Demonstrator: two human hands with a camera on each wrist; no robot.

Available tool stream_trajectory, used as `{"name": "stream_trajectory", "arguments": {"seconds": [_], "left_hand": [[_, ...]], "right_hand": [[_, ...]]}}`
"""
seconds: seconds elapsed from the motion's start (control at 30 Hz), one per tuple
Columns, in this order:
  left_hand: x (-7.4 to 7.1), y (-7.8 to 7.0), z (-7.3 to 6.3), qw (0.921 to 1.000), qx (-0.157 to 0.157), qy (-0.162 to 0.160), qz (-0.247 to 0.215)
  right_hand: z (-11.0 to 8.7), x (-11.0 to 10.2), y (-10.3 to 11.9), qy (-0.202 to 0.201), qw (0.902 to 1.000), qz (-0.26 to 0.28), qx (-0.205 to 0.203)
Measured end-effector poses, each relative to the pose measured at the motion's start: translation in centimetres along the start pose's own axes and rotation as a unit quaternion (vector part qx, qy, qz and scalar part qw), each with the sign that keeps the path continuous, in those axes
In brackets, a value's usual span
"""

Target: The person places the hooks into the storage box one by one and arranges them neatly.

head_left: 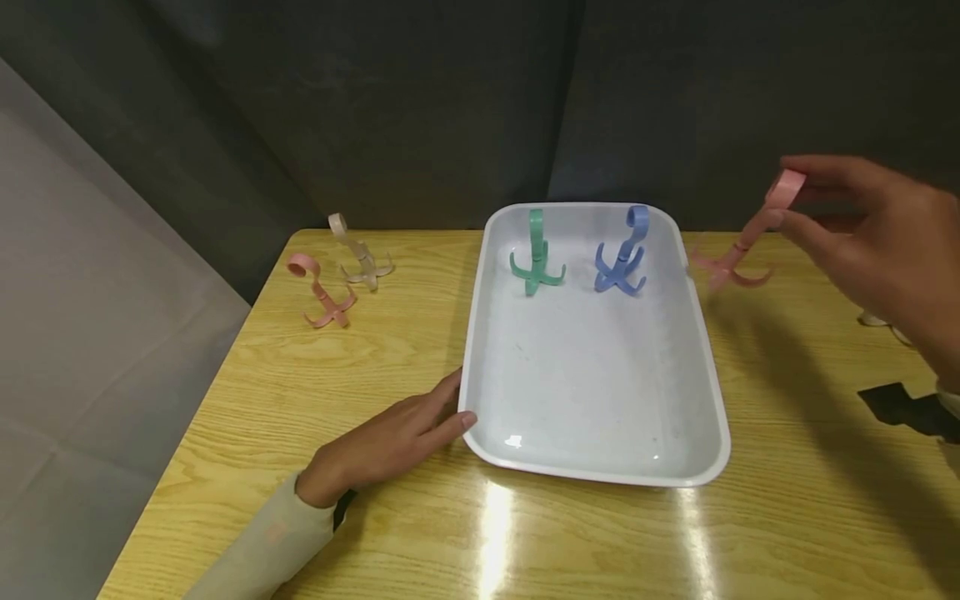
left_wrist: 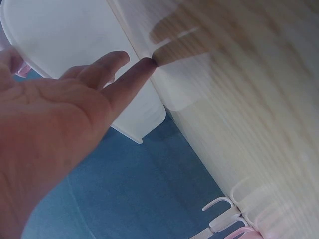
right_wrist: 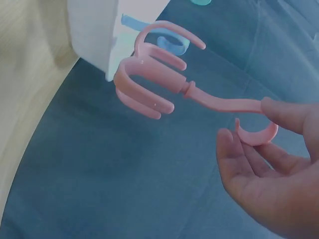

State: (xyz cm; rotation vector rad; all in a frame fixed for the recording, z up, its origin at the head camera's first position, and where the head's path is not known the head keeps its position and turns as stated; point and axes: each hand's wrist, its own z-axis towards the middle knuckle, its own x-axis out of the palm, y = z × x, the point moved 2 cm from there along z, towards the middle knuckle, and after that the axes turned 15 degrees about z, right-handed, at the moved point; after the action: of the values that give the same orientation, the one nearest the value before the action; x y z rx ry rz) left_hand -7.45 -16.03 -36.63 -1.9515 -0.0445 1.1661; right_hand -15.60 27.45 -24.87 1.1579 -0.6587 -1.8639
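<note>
My right hand (head_left: 885, 242) pinches a pink multi-prong hook (right_wrist: 154, 74) by its curled top. The prongs hang down just beyond the right rim of a white plastic tub (head_left: 600, 383). Against the tub's left wall rests my left hand (head_left: 390, 437), its thumb on the rim and its fingers stretched along the outside. In the left wrist view those fingers (left_wrist: 132, 84) lie nearly straight. Inside the tub, at its far end, a green hook (head_left: 537, 258) and a blue hook (head_left: 622, 262) stand upright on their prongs.
On the left part of the wooden table (head_left: 360, 367) stand another pink hook (head_left: 330, 304) and a beige hook (head_left: 363, 262). A pale object (head_left: 872, 319) shows partly behind the right hand. Dark cloth (head_left: 420, 108) hangs along the table's far edge.
</note>
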Motion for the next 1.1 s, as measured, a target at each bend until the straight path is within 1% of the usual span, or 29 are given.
{"name": "stream_trajectory", "arguments": {"seconds": [0.17,0.23,0.3,0.43,0.5,0.77,0.97,1.1], "left_hand": [[-0.1,-0.2,0.0,1.0000,-0.007,0.000,0.004],[-0.2,-0.2,0.0,1.0000,-0.007,0.000,0.004],[-0.2,-0.2,0.0,1.0000,-0.007,0.001,0.003],[-0.2,-0.2,0.1,1.0000,-0.006,0.002,0.003],[-0.2,-0.2,0.1,1.0000,-0.005,0.002,0.003],[-0.1,-0.2,0.1,0.9999,-0.010,0.006,-0.007],[-0.1,-0.1,0.1,0.9999,-0.009,0.005,-0.008],[0.0,-0.1,0.1,0.9999,-0.009,0.006,-0.010]], "right_hand": [[-0.1,0.6,1.3,0.025,0.9985,-0.002,-0.049],[-0.2,0.9,1.7,0.036,0.9965,-0.015,-0.073],[-0.2,1.4,2.2,0.048,0.9947,-0.020,-0.089],[-0.4,2.3,2.9,0.073,0.9900,-0.015,-0.119],[-0.5,2.8,3.1,0.082,0.9890,-0.013,-0.122],[-0.8,4.5,3.4,0.116,0.9888,-0.022,-0.092],[-0.7,5.8,3.9,0.154,0.9843,-0.038,-0.078],[-0.7,6.8,4.4,0.177,0.9795,-0.047,-0.083]]}}
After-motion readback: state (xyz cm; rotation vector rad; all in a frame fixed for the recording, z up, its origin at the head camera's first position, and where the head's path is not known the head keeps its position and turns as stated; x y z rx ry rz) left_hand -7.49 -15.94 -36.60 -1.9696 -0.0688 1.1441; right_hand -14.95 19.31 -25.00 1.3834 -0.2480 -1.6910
